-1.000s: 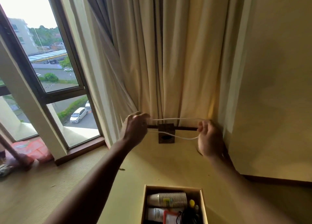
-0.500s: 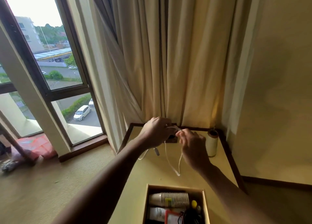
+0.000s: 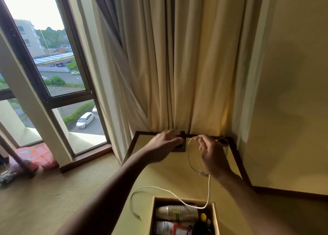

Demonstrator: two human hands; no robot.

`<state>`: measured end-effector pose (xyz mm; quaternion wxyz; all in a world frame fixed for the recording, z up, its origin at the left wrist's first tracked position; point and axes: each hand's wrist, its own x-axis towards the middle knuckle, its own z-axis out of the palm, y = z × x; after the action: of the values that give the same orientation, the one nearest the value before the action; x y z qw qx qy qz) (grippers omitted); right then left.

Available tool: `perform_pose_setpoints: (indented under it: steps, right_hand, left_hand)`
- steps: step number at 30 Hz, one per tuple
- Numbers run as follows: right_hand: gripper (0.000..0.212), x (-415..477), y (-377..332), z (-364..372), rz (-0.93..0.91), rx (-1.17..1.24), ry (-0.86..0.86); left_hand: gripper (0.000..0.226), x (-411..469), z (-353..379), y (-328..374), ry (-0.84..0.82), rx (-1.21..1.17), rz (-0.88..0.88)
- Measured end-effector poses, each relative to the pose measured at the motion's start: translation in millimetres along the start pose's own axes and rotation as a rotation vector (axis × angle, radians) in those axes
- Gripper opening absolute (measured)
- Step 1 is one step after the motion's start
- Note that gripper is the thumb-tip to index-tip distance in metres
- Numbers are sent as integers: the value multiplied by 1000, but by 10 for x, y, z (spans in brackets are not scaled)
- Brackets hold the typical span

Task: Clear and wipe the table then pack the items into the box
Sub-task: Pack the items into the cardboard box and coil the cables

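Right hand (image 3: pixel 212 152) pinches a white cable (image 3: pixel 190 156) trailing across the box (image 3: pixel 215 217) of paper cups (image 3: pixel 179 212), left hand (image 3: pixel 164 146) spread open beside the curtain (image 3: pixel 170 66).

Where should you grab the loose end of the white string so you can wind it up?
Probably pinch the white cable just behind its plug tip, coming from above on the left. That end lies free on the table, outside the box.

Daylight comes through a tall dark-framed window (image 3: pixel 58 71) at the left of the frame, showing a street and parked cars outside. Cream curtains (image 3: pixel 168 66) hang at center, falling behind a dark-edged worktop (image 3: pixel 177 174). A plain yellowish wall (image 3: pixel 292 93) fills the right; beige carpet (image 3: pixel 44 199) covers the lower left.
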<state>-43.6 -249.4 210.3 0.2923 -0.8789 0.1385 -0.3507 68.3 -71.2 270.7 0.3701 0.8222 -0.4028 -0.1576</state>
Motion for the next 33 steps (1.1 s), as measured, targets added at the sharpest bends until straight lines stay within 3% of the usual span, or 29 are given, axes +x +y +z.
perform_pose_setpoints:
  steps: [3, 7, 10, 13, 15, 18, 20, 23, 25, 28, 31, 33]
  right_hand:
    - [32, 105, -115, -29, -22, 21, 54]
    - [29, 223, -177, -180, -12, 24, 170]
    - [25, 231, -205, -286, 104, 197, 217]
    - [41, 151, -316, -252, 261, 353, 122]
    - [38, 38, -389, -169, 277, 381, -27]
    - [36, -174, -481, -49, 245, 337, -335]
    - [38, -308, -559, -17, 180, 297, -483]
    - [32, -354, -652, -117, 105, 301, -476]
    - [26, -296, -666, -258, 45, 284, -371]
    - [20, -159, -657, -483, -58, 321, -248]
    - [16, -29, -650, -622, -178, 279, -134]
    - [15, 25, -630, -614, -174, 288, -25]
  left_hand:
    - [41, -60, 231, 125, -181, -266, -51]
    - [36, -187, 345, 165, 64, -689, 50]
    - [36, -242, 263, 286, 91, -1115, 67]
    - [30, -206, 89, 427, -45, -1459, 169]
    - [23, -146, -24, 522, -64, -1553, 239]
    - [21, -31, -142, 603, 50, -1325, 357]
    - [16, 43, -183, 573, 216, -906, 484]
    - [15, 104, -197, 427, 293, -109, 593]
    - [16, 99, -240, 315, 192, 183, 547]
    - [21, 53, -285, 242, -38, 143, 370]
    - [40, -64, -289, 230, -310, -358, 203]
    - [36, -126, -298, 198, -453, -621, 143]
